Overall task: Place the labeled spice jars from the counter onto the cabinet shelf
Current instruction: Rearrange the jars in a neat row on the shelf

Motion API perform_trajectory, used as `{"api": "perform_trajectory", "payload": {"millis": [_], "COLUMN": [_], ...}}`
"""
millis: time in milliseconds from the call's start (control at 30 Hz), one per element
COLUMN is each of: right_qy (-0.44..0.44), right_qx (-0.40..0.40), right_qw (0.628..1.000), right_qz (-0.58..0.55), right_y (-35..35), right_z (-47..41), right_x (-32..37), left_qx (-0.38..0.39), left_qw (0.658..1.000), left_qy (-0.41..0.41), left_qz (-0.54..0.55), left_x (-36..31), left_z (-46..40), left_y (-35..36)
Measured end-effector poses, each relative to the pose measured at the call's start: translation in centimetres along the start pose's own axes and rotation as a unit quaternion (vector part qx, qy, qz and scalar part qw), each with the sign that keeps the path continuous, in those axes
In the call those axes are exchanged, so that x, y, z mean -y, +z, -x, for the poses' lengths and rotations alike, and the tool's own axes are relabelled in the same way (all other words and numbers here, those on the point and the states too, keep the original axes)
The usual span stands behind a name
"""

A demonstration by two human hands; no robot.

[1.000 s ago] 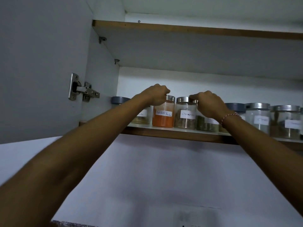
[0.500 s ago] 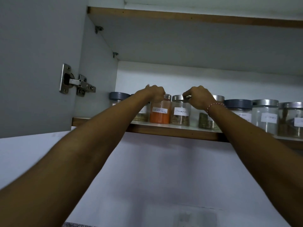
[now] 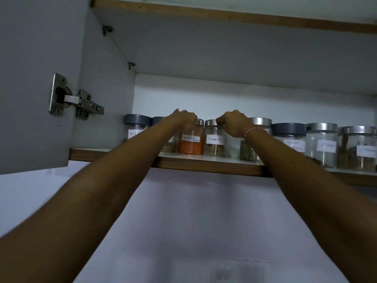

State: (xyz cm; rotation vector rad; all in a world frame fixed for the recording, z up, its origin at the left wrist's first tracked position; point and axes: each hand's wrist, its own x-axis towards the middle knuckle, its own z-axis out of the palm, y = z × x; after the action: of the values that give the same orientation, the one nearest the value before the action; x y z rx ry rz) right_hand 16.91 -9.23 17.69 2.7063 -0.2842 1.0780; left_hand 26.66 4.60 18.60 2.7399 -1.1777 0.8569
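On the cabinet shelf (image 3: 204,160), well above head height, both arms reach up to a row of labeled jars. The left hand (image 3: 184,120) curls its fingers over the lid of the red chilli powder jar (image 3: 190,142), gripping it from above; the right hand (image 3: 234,123) pinches the rim of the cinnamon jar (image 3: 214,140) at its metal lid. The two jars stand upright just beside each other, set back a little from the shelf edge, with a black pepper jar (image 3: 136,127) to the left and the garam masala jar (image 3: 289,137) and cloves jar (image 3: 321,146) to the right. The step in hand looks like seating these two in line. Doing it well means sliding each jar straight back by its lid without tipping it, keeping labels facing out, and leaving no jar near the lip. Releasing should come only once both bases sit flat, since a grip on lids alone gives little control at this reach.
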Motion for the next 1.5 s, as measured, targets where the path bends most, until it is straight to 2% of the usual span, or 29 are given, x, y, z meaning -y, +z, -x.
{"api": "perform_trajectory", "payload": {"millis": [100, 200, 300, 333, 400, 500, 600, 800, 933, 1067, 1200, 1500], "right_qy": [0.000, 0.010, 0.022, 0.029, 0.050, 0.093, 0.114, 0.035, 0.008, 0.001, 0.000, -0.014], "right_qx": [0.008, -0.069, -0.149, -0.153, -0.147, -0.103, -0.055, 0.023, 0.032, 0.050, 0.056, 0.071], "right_qw": [1.000, 0.997, 0.987, 0.986, 0.988, 0.990, 0.992, 0.998, 0.997, 0.998, 0.998, 0.997], "right_qz": [0.013, -0.026, -0.053, -0.052, -0.029, 0.023, 0.023, 0.054, 0.064, 0.033, 0.005, 0.028], "right_y": [-0.1, -1.0, -3.8, -5.0, -7.1, -8.9, -8.9, -6.9, -6.2, -5.0, -3.1, -2.0], "right_z": [0.8, 1.7, 3.1, 3.8, 5.5, 7.8, 9.7, 10.7, 9.4, 7.4, 5.7, 3.8], "right_x": [0.4, 0.2, -1.9, -3.1, -5.9, -10.0, -12.9, -14.8, -15.4, -15.5, -15.4, -15.7], "left_qx": [-0.004, -0.087, -0.151, -0.158, -0.159, -0.121, -0.118, -0.117, -0.074, -0.035, -0.031, -0.025], "left_qw": [1.000, 0.995, 0.967, 0.952, 0.939, 0.950, 0.956, 0.971, 0.975, 0.985, 0.990, 0.995], "left_qy": [0.013, 0.035, 0.049, 0.055, 0.085, 0.138, 0.150, 0.104, 0.087, 0.064, 0.041, 0.038], "left_qz": [0.019, 0.045, 0.198, 0.255, 0.294, 0.252, 0.222, 0.180, 0.192, 0.156, 0.129, 0.093], "left_x": [0.1, 0.0, -1.9, -3.2, -6.2, -10.9, -14.1, -16.3, -16.2, -15.6, -14.6, -13.9], "left_z": [0.7, 1.7, 2.6, 2.8, 2.7, 1.9, 0.9, -0.3, -0.6, -1.7, -3.3, -5.8], "left_y": [0.6, 0.4, -0.3, -0.5, -0.9, -1.3, -1.8, -3.0, -4.2, -3.6, -2.0, -0.5]}}
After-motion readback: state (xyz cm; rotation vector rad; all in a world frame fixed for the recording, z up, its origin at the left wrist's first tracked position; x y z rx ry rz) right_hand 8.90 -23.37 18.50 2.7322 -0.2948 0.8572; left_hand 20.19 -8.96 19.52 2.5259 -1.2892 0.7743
